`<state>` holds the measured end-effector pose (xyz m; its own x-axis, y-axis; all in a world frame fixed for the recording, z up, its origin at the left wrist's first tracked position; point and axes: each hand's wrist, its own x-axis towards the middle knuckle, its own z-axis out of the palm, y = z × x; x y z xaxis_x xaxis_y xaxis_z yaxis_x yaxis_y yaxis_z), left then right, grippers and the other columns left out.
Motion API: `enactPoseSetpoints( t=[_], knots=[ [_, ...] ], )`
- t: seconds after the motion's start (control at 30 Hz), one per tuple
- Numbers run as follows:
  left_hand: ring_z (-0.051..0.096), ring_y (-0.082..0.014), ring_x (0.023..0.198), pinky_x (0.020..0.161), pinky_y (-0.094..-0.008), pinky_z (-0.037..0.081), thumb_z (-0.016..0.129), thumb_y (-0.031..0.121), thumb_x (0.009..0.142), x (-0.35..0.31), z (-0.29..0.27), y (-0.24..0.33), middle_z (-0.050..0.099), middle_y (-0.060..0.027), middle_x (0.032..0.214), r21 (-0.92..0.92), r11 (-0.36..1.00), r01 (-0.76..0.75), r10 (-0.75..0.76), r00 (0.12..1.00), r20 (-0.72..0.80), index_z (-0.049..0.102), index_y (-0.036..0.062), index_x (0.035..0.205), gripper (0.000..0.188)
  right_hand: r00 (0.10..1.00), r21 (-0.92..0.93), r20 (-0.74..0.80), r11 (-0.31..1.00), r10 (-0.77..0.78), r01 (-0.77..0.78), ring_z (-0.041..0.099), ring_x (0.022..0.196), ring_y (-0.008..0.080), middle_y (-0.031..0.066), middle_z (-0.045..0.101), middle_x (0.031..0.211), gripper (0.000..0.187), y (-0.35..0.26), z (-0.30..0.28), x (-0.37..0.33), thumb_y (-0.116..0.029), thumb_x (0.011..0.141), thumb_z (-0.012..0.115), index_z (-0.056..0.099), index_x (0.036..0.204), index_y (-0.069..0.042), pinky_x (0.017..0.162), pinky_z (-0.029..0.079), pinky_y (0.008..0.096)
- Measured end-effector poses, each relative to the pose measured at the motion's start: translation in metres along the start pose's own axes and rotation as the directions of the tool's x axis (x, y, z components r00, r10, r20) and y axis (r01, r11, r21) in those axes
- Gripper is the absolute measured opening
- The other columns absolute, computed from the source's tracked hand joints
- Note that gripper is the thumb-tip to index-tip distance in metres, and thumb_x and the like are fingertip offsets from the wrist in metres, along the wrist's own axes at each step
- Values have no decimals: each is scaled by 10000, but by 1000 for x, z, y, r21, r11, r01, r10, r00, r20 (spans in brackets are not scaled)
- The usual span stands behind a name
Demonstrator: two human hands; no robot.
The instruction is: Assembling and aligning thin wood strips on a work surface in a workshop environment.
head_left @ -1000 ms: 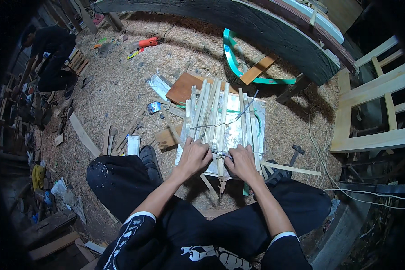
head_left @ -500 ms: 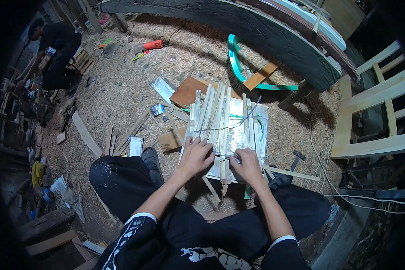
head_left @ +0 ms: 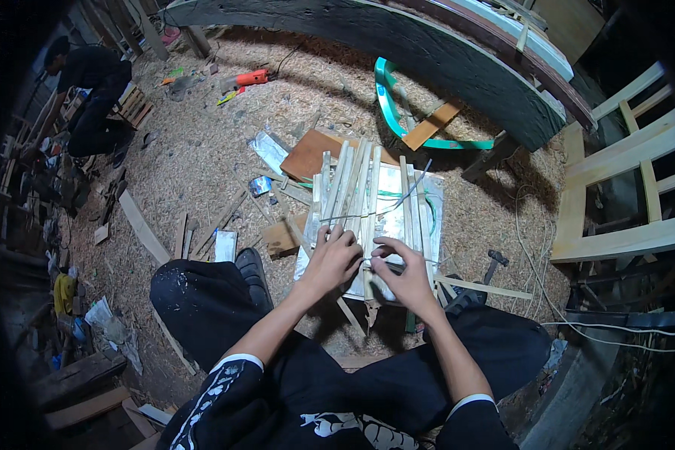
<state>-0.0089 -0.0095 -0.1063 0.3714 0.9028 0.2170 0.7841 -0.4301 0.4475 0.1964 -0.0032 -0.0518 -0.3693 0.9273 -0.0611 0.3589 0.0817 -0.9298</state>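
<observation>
Several pale wooden slats (head_left: 342, 187) lie side by side, lengthwise, on a white board (head_left: 388, 225) in front of my crossed legs. A thin dark strip (head_left: 406, 198) runs across them, its free end rising at the far right. My left hand (head_left: 331, 259) rests on the near part of the slats, fingers bent down over them and thumb toward the middle. Close beside it, my right hand (head_left: 405, 274) has its thumb and forefinger apart around the near end of a middle slat. A second crosswise strip near the hands is mostly hidden by my fingers.
A hammer (head_left: 495, 264) lies right of the board. Beyond are a brown board (head_left: 315, 156), a teal curved band (head_left: 386, 97) and a red power tool (head_left: 252, 77). A wooden frame (head_left: 622, 240) stands at right. Another person (head_left: 90, 97) crouches far left.
My right hand has shifted left and a little away from me, and its thumb and forefinger have spread. The left hand stays on the slats with its fingers slightly shifted.
</observation>
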Motion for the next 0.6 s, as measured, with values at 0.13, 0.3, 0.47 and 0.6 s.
enactPoseSetpoints(
  t=[0.13, 0.3, 0.47, 0.6],
  knots=[
    [531, -285, 1076, 1019, -484, 319, 731, 198, 856, 0, -3, -4, 595, -73, 1008, -24, 1000, 15, -15, 1000, 14, 710, 103, 954, 139, 992, 527, -22, 845, 122, -93, 688, 911, 140, 115, 729, 1035, 367, -4, -17, 8, -92, 987, 654, 581, 1326, 28, 836, 564, 284],
    [535, -274, 1067, 1029, -481, 304, 720, 181, 858, 3, -6, -4, 609, -59, 982, -62, 998, 23, -22, 1000, 18, 709, 104, 947, 119, 950, 585, -201, 807, 240, -80, 668, 855, 139, 93, 719, 964, 330, -16, -38, 11, -130, 971, 672, 626, 1264, 17, 778, 512, 291],
    [540, -269, 1083, 1038, -489, 298, 726, 188, 863, 4, -8, -7, 628, -55, 990, -67, 997, 26, -25, 1000, 11, 704, 100, 949, 125, 883, -746, -150, 636, -445, 195, 630, 969, 244, 96, 700, 996, 260, -27, -13, -1, -152, 864, 707, 720, 1108, -62, 960, 397, 408],
    [543, -275, 1085, 1045, -496, 298, 724, 187, 870, 8, -9, -7, 632, -62, 995, -58, 998, 17, -17, 1000, -8, 698, 91, 956, 131, 949, -797, 12, 570, -314, 198, 615, 987, 243, 93, 675, 963, 191, 7, 18, -9, -147, 860, 693, 717, 1028, -58, 954, 396, 426]
  ],
)
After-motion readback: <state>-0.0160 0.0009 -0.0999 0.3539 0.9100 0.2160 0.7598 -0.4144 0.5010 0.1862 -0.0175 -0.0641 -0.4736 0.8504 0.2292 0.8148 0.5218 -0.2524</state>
